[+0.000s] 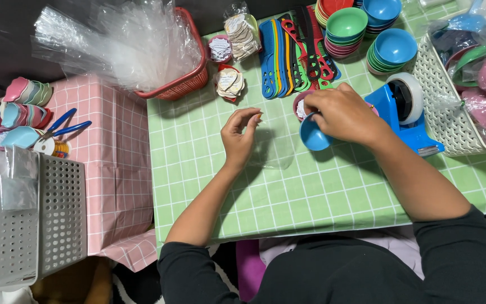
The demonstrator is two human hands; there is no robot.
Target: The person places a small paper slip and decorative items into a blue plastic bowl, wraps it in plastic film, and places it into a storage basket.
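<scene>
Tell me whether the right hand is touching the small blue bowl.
Touching. The head view shows the right hand with its fingers wrapped over the rim of the small blue bowl, holding it tilted above the green checked table.

Tablecloth (288,191) is light green w/ white grid; side cloth (116,146) is pink w/ white grid; small bowl (313,136) is blue; tape dispenser (392,107) is blue; basket (184,84) is red; combs (293,53) are blue, red, green, black, yellow; sleeves are black.
</scene>
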